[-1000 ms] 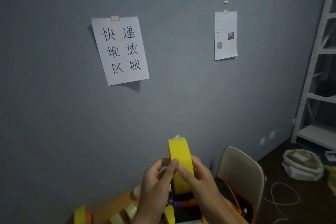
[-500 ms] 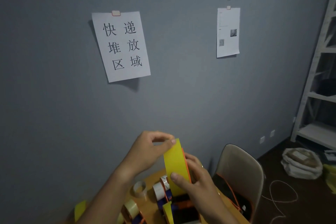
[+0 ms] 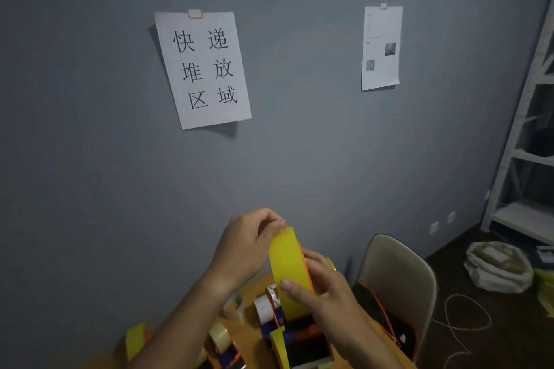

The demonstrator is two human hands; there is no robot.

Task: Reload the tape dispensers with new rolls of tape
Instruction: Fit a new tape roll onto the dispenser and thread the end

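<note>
Holding a yellow tape roll (image 3: 288,272) upright above the desk (image 3: 254,284), the right hand (image 3: 322,287) grips its near edge while the left hand (image 3: 245,244) pinches the tape's loose end at the top. Below them on the desk lie tape dispensers (image 3: 271,307) and more rolls (image 3: 232,305), with a chair (image 3: 398,275) to the right.

Tape rolls (image 3: 230,307) and dispensers (image 3: 271,316) lie on the orange table (image 3: 254,284).

The room is dim and bluish, the paper sign (image 3: 202,69) casts a soft shadow down-right on the wall (image 3: 90,159), the shelf (image 3: 527,129) bows at the wide-angle edge, and fine detail looks soft and smeared.
</note>
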